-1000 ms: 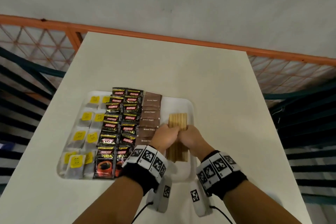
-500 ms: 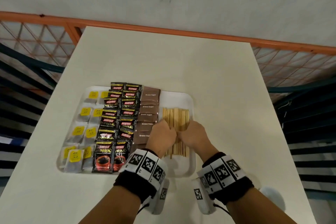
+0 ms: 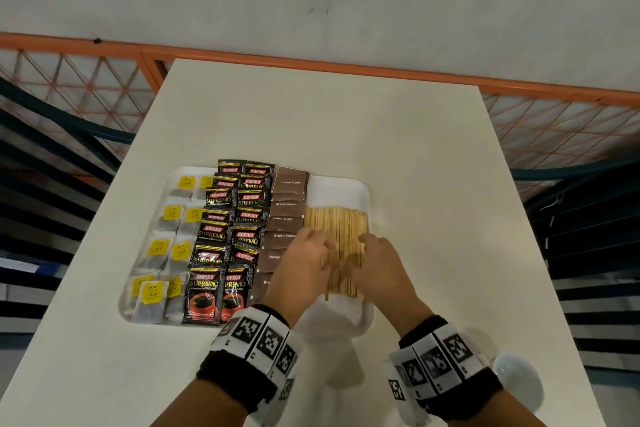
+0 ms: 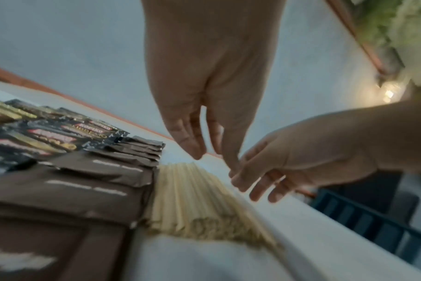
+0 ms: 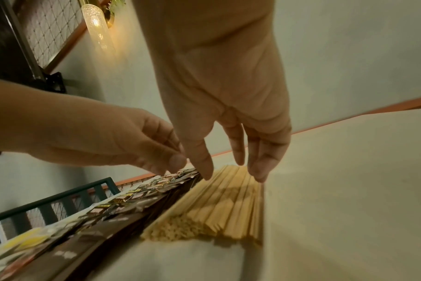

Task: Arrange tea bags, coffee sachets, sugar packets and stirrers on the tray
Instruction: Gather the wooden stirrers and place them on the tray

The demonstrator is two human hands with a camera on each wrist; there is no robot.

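A white tray (image 3: 341, 185) holds four columns: yellow-tagged tea bags (image 3: 171, 246) at the left, black coffee sachets (image 3: 230, 236), brown sugar packets (image 3: 285, 215), and wooden stirrers (image 3: 337, 236) fanned flat at the right. Both hands hover just over the stirrers. My left hand (image 3: 308, 258) has straight, loose fingers above their left side, seen as left hand (image 4: 204, 133) over the stirrers (image 4: 195, 197). My right hand (image 3: 375, 262) spreads its fingers over the right side, with fingertips (image 5: 258, 173) near the stirrers (image 5: 224, 205). Neither holds anything.
The tray sits on a cream table (image 3: 346, 128) near its front-left. An orange rail (image 3: 311, 64) and mesh fencing run behind the table. A white rounded object (image 3: 516, 380) lies at the table's front right corner.
The stirrers were bunched in both fists; the hands have let go and moved apart, and the stirrers now lie spread in a wide flat layer.
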